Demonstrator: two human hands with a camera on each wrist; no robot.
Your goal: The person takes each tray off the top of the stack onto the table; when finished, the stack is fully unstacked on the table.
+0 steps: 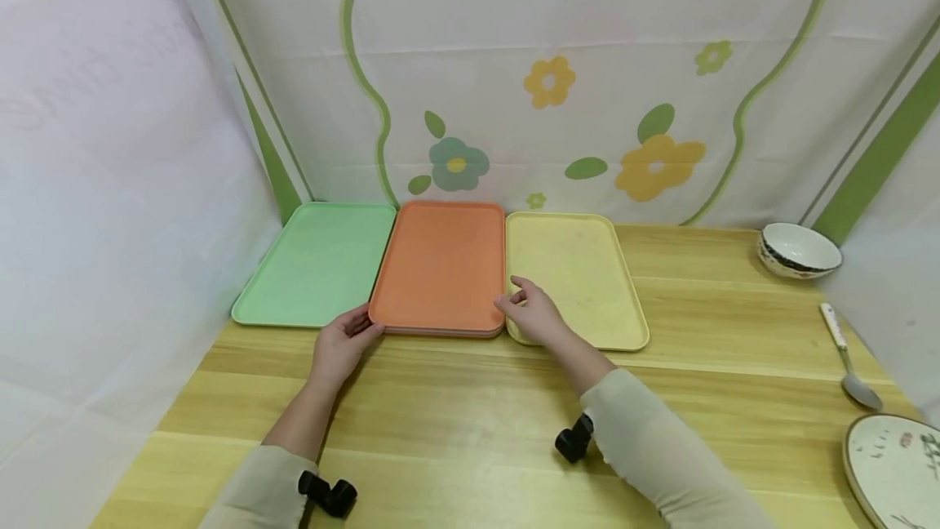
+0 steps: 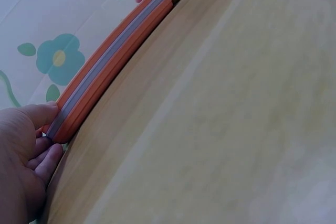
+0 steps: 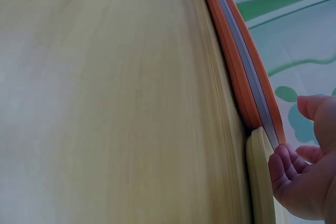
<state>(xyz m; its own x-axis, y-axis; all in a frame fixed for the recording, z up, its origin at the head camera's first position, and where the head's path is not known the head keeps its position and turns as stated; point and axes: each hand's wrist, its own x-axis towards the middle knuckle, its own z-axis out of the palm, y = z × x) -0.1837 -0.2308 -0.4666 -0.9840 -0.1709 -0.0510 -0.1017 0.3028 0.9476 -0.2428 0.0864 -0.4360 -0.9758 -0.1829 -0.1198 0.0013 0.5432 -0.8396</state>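
Observation:
A stack of trays (image 1: 444, 268) has an orange tray on top; the wrist views show a grey tray (image 2: 107, 59) sandwiched between orange ones. My left hand (image 1: 343, 348) grips the stack's front left corner, its thumb against the front edge and its fingers along the left side. At the front right corner, my right hand (image 1: 538, 315) is over the yellow tray (image 1: 580, 268), with its fingertips (image 3: 283, 153) right at the stack's edge and its thumb held apart. The green tray (image 1: 323, 264) lies left of the stack, close to my left fingers.
A patterned bowl (image 1: 799, 251) stands at the back right of the wooden table (image 1: 441, 431). Nearer along that side are a spoon (image 1: 848, 362) and a decorated plate (image 1: 892, 464). A flowered cloth (image 1: 485, 39) hangs directly behind the trays.

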